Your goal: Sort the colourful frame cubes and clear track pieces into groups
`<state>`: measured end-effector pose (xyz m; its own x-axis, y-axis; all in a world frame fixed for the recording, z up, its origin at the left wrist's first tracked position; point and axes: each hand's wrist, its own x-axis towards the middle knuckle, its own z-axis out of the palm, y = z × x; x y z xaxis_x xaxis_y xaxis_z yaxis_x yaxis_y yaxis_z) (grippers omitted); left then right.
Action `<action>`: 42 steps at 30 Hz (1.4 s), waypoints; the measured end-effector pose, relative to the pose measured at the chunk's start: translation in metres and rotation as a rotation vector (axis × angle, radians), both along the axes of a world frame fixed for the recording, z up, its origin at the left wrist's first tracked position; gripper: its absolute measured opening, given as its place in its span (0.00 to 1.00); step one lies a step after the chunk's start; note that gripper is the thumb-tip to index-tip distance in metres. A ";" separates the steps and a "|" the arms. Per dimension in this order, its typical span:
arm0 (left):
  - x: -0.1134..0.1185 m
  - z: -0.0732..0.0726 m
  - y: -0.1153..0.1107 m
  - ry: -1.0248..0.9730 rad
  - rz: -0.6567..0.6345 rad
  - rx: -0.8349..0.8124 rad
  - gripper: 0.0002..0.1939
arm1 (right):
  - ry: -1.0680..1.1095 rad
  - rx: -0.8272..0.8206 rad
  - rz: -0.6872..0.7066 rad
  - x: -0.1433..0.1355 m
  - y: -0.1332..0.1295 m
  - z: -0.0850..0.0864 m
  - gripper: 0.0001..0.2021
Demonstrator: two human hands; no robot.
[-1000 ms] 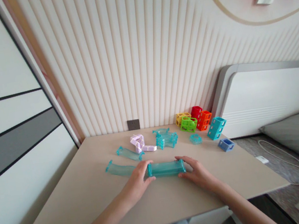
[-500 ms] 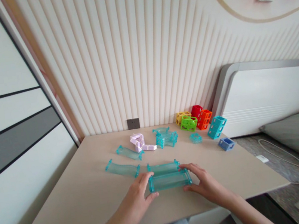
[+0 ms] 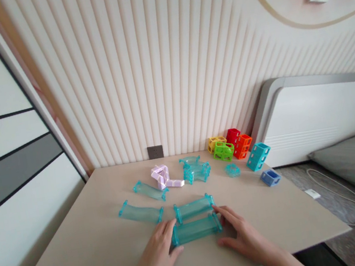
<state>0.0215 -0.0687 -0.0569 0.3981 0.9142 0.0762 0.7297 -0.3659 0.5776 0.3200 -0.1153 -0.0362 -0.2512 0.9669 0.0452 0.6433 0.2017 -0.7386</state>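
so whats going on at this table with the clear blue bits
A person sits at a beige table with both hands on a clear teal half-tube piece. The left hand grips its left end and the right hand its right end. A matching piece lies just behind it, apart, and two more lie to the left. Further back are a lilac folding snake toy, a pile of teal parts and coloured open cubes.

Both forearms are bare, no sleeves, and no rings or watch seem visible on the left hand [image 3: 161, 254] or right hand [image 3: 244, 237].
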 end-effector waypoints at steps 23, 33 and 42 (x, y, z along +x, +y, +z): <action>0.084 0.060 0.262 0.092 -0.329 0.043 0.24 | -0.657 -0.136 -0.025 0.020 0.302 0.046 0.20; 0.099 0.026 0.287 0.036 -0.376 -0.002 0.13 | -0.648 0.022 -0.039 0.019 0.298 0.044 0.15; 0.101 0.015 0.289 -0.034 -0.269 0.033 0.21 | -0.646 0.092 -0.068 0.022 0.291 0.048 0.13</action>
<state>0.1226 0.2200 -0.0423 0.6233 0.7724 0.1219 0.5837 -0.5633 0.5848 0.3423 0.1752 0.0118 -0.1938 0.9810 -0.0113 0.9653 0.1886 -0.1805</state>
